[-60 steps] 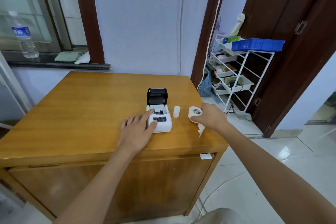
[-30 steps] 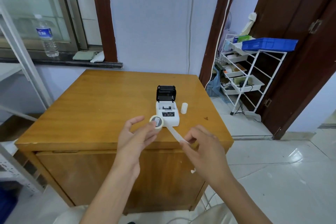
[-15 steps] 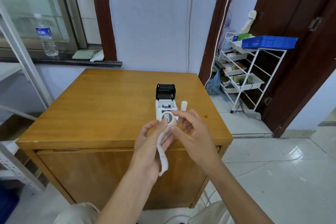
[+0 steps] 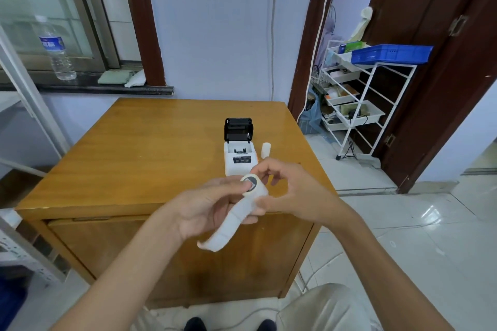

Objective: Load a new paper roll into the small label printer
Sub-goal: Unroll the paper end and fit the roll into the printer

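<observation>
Holding the paper roll [image 4: 252,186] up in both hands, left hand [image 4: 207,208] and right hand [image 4: 290,191] closed around it, the person has lifted it near the open printer [image 4: 240,154], tail now dangling, ready to drop in.

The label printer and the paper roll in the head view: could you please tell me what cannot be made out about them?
- Label printer: front panel text too small; near edge hidden by the hands.
- Printer bay: interior too small and shadowed.
- Paper roll: body partly covered by the left hand and right hand.
- Loose strip's end: blurred.
</observation>
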The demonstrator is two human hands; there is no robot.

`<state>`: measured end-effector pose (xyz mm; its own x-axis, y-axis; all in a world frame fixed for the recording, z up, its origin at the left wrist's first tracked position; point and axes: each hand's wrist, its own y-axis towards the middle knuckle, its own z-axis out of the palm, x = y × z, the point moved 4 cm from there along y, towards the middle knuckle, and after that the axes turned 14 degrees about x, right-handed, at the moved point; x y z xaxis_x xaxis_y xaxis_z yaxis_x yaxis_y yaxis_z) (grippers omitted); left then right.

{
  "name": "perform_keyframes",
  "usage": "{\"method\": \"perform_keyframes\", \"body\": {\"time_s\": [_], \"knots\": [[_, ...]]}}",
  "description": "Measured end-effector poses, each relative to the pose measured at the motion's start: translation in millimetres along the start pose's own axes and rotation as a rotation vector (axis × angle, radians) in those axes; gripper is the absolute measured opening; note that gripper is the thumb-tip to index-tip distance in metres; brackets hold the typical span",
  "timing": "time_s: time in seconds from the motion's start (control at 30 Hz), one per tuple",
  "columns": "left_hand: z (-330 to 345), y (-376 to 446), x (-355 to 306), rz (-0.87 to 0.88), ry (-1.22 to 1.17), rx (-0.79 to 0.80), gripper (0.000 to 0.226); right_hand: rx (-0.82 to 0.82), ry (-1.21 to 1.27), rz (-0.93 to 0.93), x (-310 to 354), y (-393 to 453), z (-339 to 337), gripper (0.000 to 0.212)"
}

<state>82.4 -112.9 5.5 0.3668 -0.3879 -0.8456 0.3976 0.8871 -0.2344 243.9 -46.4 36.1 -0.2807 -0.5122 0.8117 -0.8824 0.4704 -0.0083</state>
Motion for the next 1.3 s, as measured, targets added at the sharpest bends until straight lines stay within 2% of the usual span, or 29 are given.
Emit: {"method": "perform_keyframes", "body": {"time_s": [0.07, 0.2, 0.27, 0.33, 0.43, 0.5, 0.57, 0.63, 0.73, 0.8, 0.83, 0.93, 1.0, 1.1, 1.23, 1.3], "knots": [[-5, 4, -4, -0.013, 0.036, 0.003, 0.056, 0.017, -0.036, 0.021, 3, 0, 0, 0.037], [2, 14, 11, 0.102, -0.112, -0.055, 0.056, -0.229, -0.093, -0.036, 0, 5, 11, 0.031], [7, 17, 20, 0.110, -0.146, -0.066, 0.058, -0.265, -0.135, -0.085, -2, 5, 12, 0.027], [5, 17, 18, 0.068, -0.044, -0.048, 0.060, -0.139, -0.121, -0.071, -3, 2, 5, 0.028], [3, 17, 8, -0.022, 0.105, 0.068, 0.066, 0.179, -0.063, 0.000, 3, -5, 0, 0.031], [6, 19, 5, -0.024, 0.145, 0.057, 0.067, 0.224, -0.079, 0.026, 6, -6, 1, 0.029], [8, 19, 8, 0.043, 0.102, -0.029, 0.068, 0.064, -0.178, 0.038, 6, -5, 1, 0.027], [13, 19, 16, 0.155, -0.043, -0.077, 0.062, -0.185, -0.244, 0.008, 6, -7, 4, 0.032], [25, 15, 22, 0.254, -0.265, -0.080, 0.043, -0.412, -0.160, -0.061, 5, -13, 14, 0.045], [28, 13, 24, 0.234, -0.293, -0.064, 0.045, -0.406, -0.088, -0.090, 8, -16, 12, 0.040], [26, 12, 23, 0.201, -0.269, -0.045, 0.046, -0.346, -0.065, -0.093, 9, -17, 9, 0.037], [21, 8, 12, 0.075, -0.166, 0.058, 0.053, -0.028, -0.024, -0.034, 14, -18, -1, 0.038], [21, 7, 7, 0.043, -0.110, 0.084, 0.062, 0.049, -0.089, -0.012, 12, -17, -6, 0.040], [21, 12, 2, 0.137, -0.145, -0.047, 0.051, -0.071, -0.105, -0.033, 13, -15, -5, 0.050], [28, 17, 14, 0.249, -0.418, -0.123, 0.045, -0.299, -0.201, -0.003, 14, -15, 17, 0.085], [33, 17, 21, 0.273, -0.537, -0.162, 0.043, -0.403, -0.319, 0.028, 13, -11, 30, 0.092]]}}
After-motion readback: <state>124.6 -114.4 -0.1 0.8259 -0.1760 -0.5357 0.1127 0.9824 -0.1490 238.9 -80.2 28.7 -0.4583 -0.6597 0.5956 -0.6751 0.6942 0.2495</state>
